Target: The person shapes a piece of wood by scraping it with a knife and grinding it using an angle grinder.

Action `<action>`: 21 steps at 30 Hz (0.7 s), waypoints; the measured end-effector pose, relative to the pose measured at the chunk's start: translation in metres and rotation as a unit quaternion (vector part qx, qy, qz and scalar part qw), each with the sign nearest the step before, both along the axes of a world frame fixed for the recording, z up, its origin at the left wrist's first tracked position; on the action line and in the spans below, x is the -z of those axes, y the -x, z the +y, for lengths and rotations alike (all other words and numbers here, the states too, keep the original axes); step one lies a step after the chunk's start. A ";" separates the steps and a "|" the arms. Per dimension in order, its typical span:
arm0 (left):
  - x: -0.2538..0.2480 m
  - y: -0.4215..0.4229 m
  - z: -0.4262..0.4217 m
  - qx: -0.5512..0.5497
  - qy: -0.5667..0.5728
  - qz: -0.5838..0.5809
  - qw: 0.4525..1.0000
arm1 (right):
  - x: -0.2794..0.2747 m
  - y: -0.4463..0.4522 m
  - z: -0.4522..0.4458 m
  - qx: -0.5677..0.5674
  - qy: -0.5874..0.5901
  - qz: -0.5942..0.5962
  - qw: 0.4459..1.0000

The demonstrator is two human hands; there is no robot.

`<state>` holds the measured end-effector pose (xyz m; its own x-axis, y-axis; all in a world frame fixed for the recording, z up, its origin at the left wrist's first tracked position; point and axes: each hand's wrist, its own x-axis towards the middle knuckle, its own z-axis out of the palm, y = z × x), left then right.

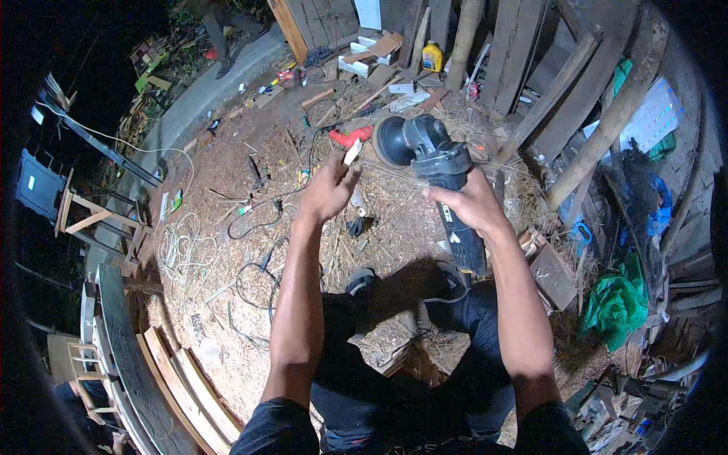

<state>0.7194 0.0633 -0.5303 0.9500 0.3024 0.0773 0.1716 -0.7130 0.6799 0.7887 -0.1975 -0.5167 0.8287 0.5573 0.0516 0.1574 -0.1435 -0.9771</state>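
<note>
My right hand point(470, 203) is wrapped round the body of a dark angle grinder point(442, 155). A round black pad with a tan edge, the sanding disc point(393, 142), sits at its head and faces left. My left hand point(331, 188) pinches a small pale piece of wood point(353, 152), which points up toward the disc with a small gap between them. Just beyond the fingertips is a red object point(350, 137); whether it touches the pale piece I cannot tell. Both of my forearms reach forward above the littered ground.
Wood shavings and loose cables point(262, 284) cover the ground. Long planks point(189, 390) lie at lower left. Boards and poles point(607, 129) lean at right, near a green plastic bag point(618, 303). A yellow bottle point(432, 57) stands at the back. Another person's legs point(216, 42) show at upper left.
</note>
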 end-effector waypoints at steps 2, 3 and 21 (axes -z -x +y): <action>0.009 -0.002 0.006 0.041 0.070 -0.016 0.997 | 0.003 0.000 0.001 -0.007 -0.006 -0.001 1.000; 0.004 -0.001 0.004 0.040 0.097 0.014 0.994 | 0.003 0.001 0.002 -0.010 -0.007 0.001 1.000; 0.000 -0.003 0.000 0.104 0.128 -0.038 0.986 | -0.004 0.006 0.001 -0.059 -0.021 -0.018 0.998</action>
